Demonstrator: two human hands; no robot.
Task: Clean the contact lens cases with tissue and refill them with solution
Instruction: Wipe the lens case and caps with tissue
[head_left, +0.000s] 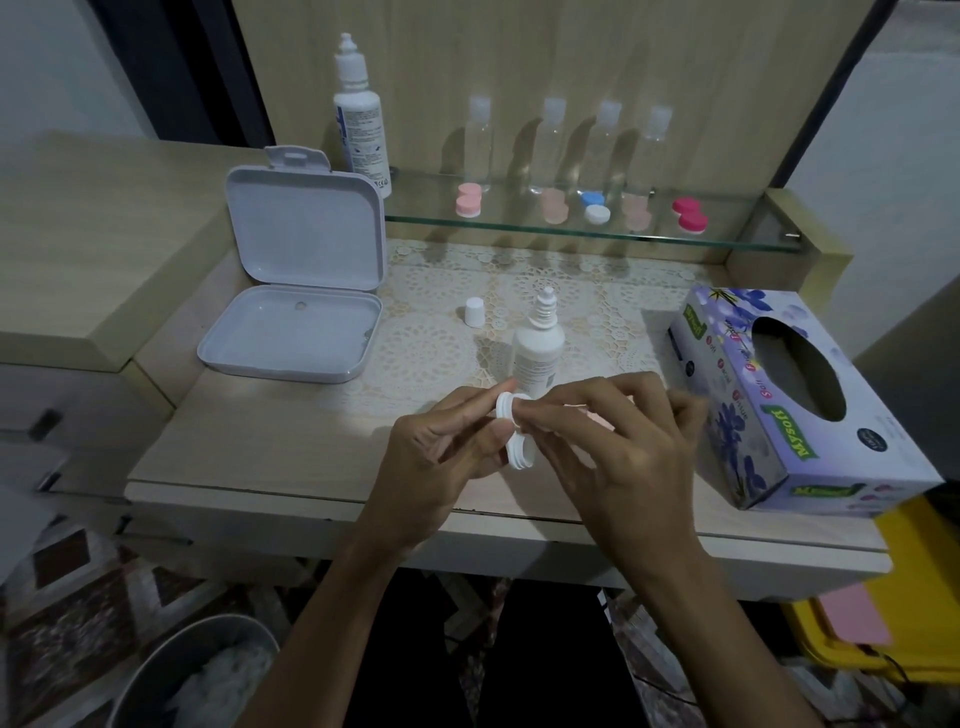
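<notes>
Both hands pinch the white lens case (511, 435) near the worktop's (270, 441) front edge, left hand (447, 457) underneath, right hand (618, 447) fingers curled on top.

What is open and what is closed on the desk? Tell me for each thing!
Small solution bottle: upright, cap off.
White cap: standing loose on the lace mat.
Tall solution bottle: upright, capped.
White box: lid open.
Held lens case: caps off, held by both hands.
Left hand: grips the case.
Right hand: pinches the case.
Shelf lens cases: caps on.
Tissue box: slot open, no tissue sticking out.
</notes>
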